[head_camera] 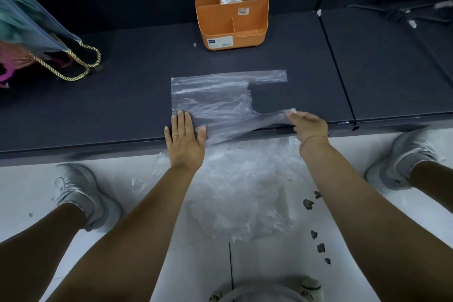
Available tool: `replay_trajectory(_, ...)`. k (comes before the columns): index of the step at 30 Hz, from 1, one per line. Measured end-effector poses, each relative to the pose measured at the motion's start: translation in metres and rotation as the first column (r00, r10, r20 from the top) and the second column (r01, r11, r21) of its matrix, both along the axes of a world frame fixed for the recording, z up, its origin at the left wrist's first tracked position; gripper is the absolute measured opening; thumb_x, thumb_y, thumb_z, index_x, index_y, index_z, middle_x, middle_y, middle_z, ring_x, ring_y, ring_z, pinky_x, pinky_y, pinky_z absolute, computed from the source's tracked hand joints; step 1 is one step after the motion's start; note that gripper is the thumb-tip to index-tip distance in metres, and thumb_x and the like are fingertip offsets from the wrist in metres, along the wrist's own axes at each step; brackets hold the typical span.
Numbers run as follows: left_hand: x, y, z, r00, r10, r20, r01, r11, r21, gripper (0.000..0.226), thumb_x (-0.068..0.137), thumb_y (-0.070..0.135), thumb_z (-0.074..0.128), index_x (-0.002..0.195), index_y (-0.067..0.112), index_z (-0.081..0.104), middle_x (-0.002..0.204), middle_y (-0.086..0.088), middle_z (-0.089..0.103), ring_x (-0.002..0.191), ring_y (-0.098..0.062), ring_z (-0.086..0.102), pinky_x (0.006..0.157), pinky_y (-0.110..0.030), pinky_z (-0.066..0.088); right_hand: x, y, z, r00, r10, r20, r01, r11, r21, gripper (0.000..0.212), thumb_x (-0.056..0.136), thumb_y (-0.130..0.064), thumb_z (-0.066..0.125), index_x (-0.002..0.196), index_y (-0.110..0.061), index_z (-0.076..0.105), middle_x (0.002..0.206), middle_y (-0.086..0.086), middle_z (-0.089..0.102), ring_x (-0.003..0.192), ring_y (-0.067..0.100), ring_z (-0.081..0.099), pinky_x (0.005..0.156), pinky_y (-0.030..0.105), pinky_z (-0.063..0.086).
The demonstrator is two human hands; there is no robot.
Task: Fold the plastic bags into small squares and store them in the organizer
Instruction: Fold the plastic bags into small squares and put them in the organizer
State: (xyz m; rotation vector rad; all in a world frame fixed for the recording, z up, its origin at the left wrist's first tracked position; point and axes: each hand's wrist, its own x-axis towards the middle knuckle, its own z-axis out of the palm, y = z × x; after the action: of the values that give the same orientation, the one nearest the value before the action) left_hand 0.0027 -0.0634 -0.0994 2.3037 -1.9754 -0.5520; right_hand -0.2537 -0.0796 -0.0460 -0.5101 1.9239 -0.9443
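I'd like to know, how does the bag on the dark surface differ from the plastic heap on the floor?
The flat bag lies smoothed on the dark surface; the heap sits crumpled on the white floor. The flat bag shows its handles; the heap has no clear shape. The left hand presses the flat bag, the right hand grips its handle; neither touches the heap. Both are clear plastic.
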Motion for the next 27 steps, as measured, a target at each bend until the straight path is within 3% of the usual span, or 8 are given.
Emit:
replay_trajectory(2, 0.001, -0.002, -0.005, 0.995, -0.061, 0.074, 0.060, 0.998, 0.010, 0.069, 0.101, 0.053, 0.010, 0.155, 0.013, -0.007, 0.164, -0.003, -0.011, 0.150, -0.018, -0.016, 0.118, -0.038, -0.017, -0.010, -0.003, -0.004, 0.998, 0.020, -0.051, -0.018, 0.999, 0.041, 0.019, 0.095, -0.027, 0.059, 0.090, -0.010, 0.064, 0.078, 0.004, 0.061, 0.071, 0.015, 0.058, 0.071, 0.030, 0.046)
replay_trajectory(5, -0.002, -0.005, -0.005, 0.982, -0.099, 0.160, 0.095, 0.995, 0.030, 0.075, 0.097, 0.058, 0.004, 0.155, 0.013, -0.011, 0.164, -0.004, -0.013, 0.150, -0.019, -0.016, 0.119, -0.039, -0.016, -0.021, -0.002, -0.010, 0.997, -0.063, -0.042, 0.064, 0.998, 0.023, 0.018, 0.093, -0.018, 0.062, 0.082, -0.004, 0.064, 0.065, 0.002, 0.058, 0.041, 0.002, 0.050, 0.050, 0.015, 0.047)
replay_trajectory(8, -0.005, -0.008, -0.004, 0.976, -0.108, 0.189, 0.100, 0.994, 0.051, 0.081, 0.091, 0.061, -0.002, 0.155, 0.012, -0.012, 0.164, -0.005, -0.014, 0.150, -0.020, -0.017, 0.121, -0.041, -0.013, -0.026, -0.001, -0.017, 0.991, -0.018, -0.132, 0.018, 1.000, 0.001, 0.027, 0.093, -0.016, 0.062, 0.067, -0.009, 0.061, 0.062, 0.001, 0.058, 0.043, 0.005, 0.047, 0.040, 0.009, 0.039)
replay_trajectory(14, -0.018, -0.006, -0.001, 0.984, -0.073, 0.164, 0.062, 0.995, 0.074, 0.092, 0.084, 0.071, -0.004, 0.154, 0.012, -0.015, 0.163, -0.007, -0.017, 0.149, -0.023, -0.019, 0.118, -0.045, -0.016, -0.034, -0.008, -0.017, 0.804, 0.113, -0.584, -0.062, 0.992, 0.107, 0.017, 0.092, -0.026, 0.063, 0.086, -0.011, 0.069, 0.083, 0.007, 0.065, 0.076, 0.025, 0.060, 0.064, 0.028, 0.044)
replay_trajectory(17, -0.027, -0.009, 0.006, 0.999, -0.048, 0.010, 0.048, 0.998, 0.045, 0.079, 0.095, 0.064, 0.010, 0.155, 0.018, -0.011, 0.163, -0.002, -0.017, 0.149, -0.019, -0.019, 0.114, -0.043, -0.022, -0.015, -0.013, -0.014, 0.708, 0.015, -0.706, -0.072, 0.996, -0.052, 0.015, 0.090, -0.012, 0.058, 0.103, -0.010, 0.066, 0.110, 0.013, 0.060, 0.102, 0.031, 0.057, 0.083, 0.034, 0.044)
replay_trajectory(21, -0.026, -0.040, 0.012, 0.997, -0.034, -0.071, 0.023, 0.988, -0.153, 0.058, 0.106, 0.039, 0.017, 0.157, 0.014, 0.002, 0.165, -0.001, -0.005, 0.151, -0.015, -0.010, 0.119, -0.037, -0.016, 0.072, -0.028, -0.012, 0.565, 0.316, -0.762, -0.664, 0.723, -0.192, 0.037, 0.090, -0.006, 0.055, 0.127, -0.004, 0.057, 0.134, 0.016, 0.054, 0.126, 0.031, 0.048, 0.110, 0.033, 0.032)
replay_trajectory(24, -0.013, -0.065, 0.005, 0.993, -0.097, 0.068, 0.102, 0.992, -0.074, 0.058, 0.107, 0.035, 0.017, 0.157, 0.013, -0.001, 0.165, -0.002, -0.009, 0.151, -0.016, -0.012, 0.120, -0.038, -0.013, 0.124, -0.042, -0.015, 0.242, 0.618, -0.748, -0.889, 0.450, 0.084, 0.054, 0.101, -0.028, 0.041, 0.151, -0.014, 0.027, 0.160, 0.007, 0.019, 0.148, 0.022, 0.012, 0.122, 0.037, 0.002)
replay_trajectory(27, 0.000, -0.068, -0.006, 0.961, -0.215, 0.175, 0.219, 0.976, -0.004, 0.064, 0.101, 0.048, 0.001, 0.155, 0.016, -0.011, 0.164, -0.003, -0.016, 0.150, -0.018, -0.017, 0.121, -0.040, -0.012, 0.123, -0.051, -0.035, 0.057, 0.739, -0.671, -0.828, 0.411, 0.382, 0.065, 0.100, -0.056, 0.020, 0.155, -0.027, 0.000, 0.162, 0.000, -0.012, 0.148, 0.019, -0.015, 0.119, 0.045, -0.012)
